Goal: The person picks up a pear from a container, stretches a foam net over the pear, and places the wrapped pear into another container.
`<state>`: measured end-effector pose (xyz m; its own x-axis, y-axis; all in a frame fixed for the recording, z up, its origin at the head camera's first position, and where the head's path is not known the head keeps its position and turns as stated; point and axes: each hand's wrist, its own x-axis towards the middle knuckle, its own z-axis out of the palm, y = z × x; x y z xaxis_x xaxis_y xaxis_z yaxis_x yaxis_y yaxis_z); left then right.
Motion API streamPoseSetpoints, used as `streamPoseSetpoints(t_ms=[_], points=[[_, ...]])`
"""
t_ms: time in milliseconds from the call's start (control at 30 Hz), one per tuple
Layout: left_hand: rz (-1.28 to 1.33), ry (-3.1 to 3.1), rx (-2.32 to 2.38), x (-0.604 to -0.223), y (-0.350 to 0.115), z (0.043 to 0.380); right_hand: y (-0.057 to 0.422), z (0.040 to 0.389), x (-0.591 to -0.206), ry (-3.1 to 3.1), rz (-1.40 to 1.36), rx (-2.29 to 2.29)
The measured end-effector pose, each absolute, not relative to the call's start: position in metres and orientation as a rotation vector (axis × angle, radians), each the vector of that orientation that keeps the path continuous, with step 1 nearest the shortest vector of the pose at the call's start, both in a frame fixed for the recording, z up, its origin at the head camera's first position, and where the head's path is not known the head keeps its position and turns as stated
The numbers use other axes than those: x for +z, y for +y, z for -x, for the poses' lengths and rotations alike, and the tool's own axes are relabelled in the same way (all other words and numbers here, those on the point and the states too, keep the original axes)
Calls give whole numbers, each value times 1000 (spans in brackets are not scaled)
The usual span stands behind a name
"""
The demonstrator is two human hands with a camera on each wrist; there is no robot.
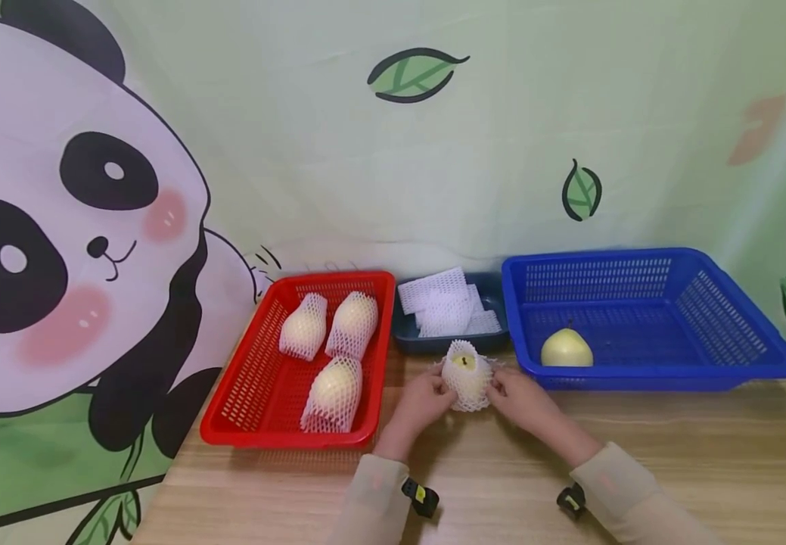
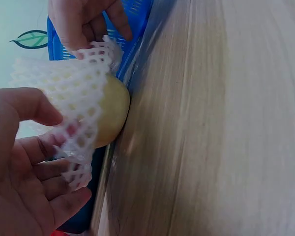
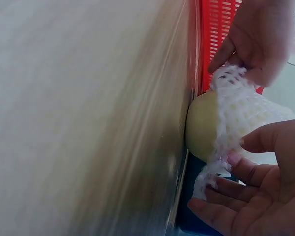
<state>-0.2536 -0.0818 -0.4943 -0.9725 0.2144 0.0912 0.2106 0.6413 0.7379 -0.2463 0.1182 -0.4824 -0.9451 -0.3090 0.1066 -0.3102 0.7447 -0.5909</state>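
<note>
On the wooden table between the baskets stands a pale yellow pear (image 2: 117,110) inside a white foam net sleeve (image 1: 472,384). The pear's top and dark stem show through the sleeve's upper opening in the head view, while its lower part bulges bare below the net in both wrist views. My left hand (image 1: 422,400) pinches the sleeve's lower edge on the left between thumb and index finger, the other fingers under the flared net. Opposite it, my right hand (image 1: 523,397) pinches the edge on the right the same way.
At left, a red basket (image 1: 387,363) holds three net-covered pears (image 1: 304,328). A dark blue-green tray (image 1: 427,345) behind the hands holds flat foam nets (image 1: 445,312). To the right, a blue basket (image 1: 638,333) contains one bare pear (image 1: 566,349). A printed cloth hangs behind.
</note>
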Motion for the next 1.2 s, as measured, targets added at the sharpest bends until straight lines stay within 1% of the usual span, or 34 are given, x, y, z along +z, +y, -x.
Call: streamPoseSetpoints(t_ms=[167, 433, 633, 800, 933, 1200], points=[[-377, 2825, 1271, -499, -85, 254, 122, 248, -490, -2974, -543, 996], [-241, 2750, 1347, -501, -81, 248, 126, 246, -496, -3004, -565, 1049], [-235, 2718, 1415, -492, -79, 247, 131, 240, -485, -3015, -564, 1022], [-206, 2712, 1420, -480, -77, 248, 137, 230, -473, -2935, -687, 973], [-169, 2672, 1510, -475, -66, 251, 142, 219, -466, -2889, -757, 974], [-82, 2672, 1795, -490, -38, 260, 151, 203, -458, -2859, -811, 992]])
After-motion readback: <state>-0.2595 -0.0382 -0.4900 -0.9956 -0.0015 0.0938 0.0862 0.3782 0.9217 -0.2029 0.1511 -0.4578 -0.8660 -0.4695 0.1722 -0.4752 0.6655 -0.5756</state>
